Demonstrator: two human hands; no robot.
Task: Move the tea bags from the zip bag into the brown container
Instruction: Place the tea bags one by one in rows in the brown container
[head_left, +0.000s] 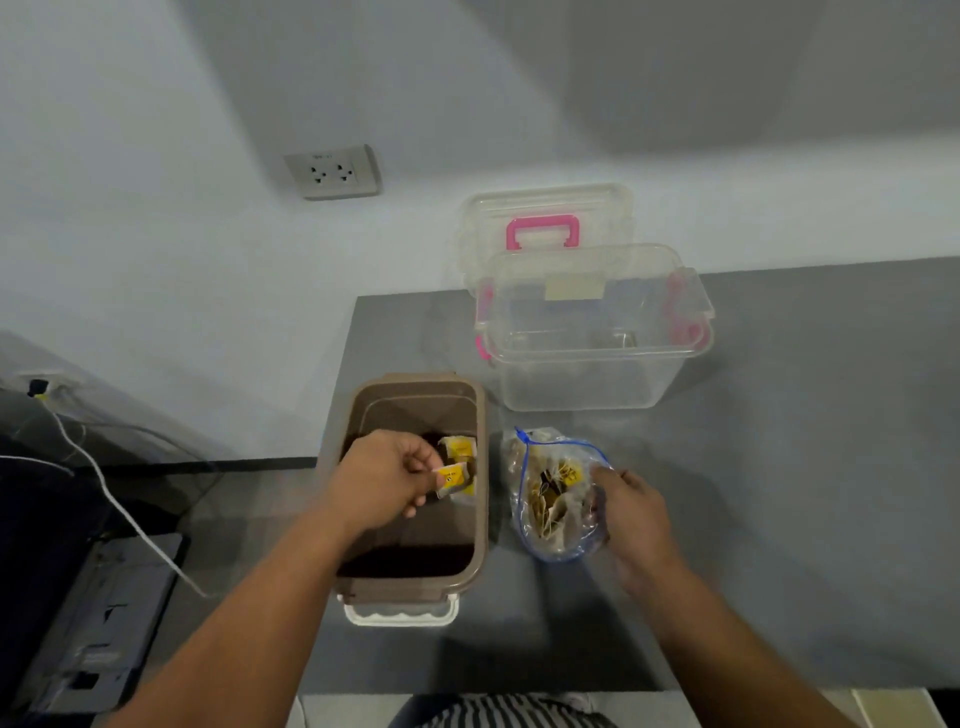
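Two hands at work over a grey tabletop (779, 467). Left hand (382, 480) hovers over the open brown container (480, 519), fingers (423, 462) pinched shut on one tea bag (451, 479), a small white packet with a yellow label, held just above the container's interior. More tea bags (460, 449) of the same kind already lie inside the container, toward its far right corner; exact count not readable. Container sits near the tabletop's left edge, its white latch (401, 613) at the near end. Just beside it on the right lies the zip bag (556, 499), clear plastic with a blue zip line, mouth open, a loose heap of tea bags inside. Right hand (631, 519) rests against the bag's right side, fingers curled loosely on the plastic; whether they actually grip it or only steady it, I cannot tell. Behind both, a clear storage box (597, 332) with pink clips stands open, and its lid (545, 223) with a pink handle leans upright against the wall. Wall socket (332, 171) up left. White cable (119, 512) trails across the floor area left of the tabletop. Striped fabric (498, 714) shows at the bottom edge.
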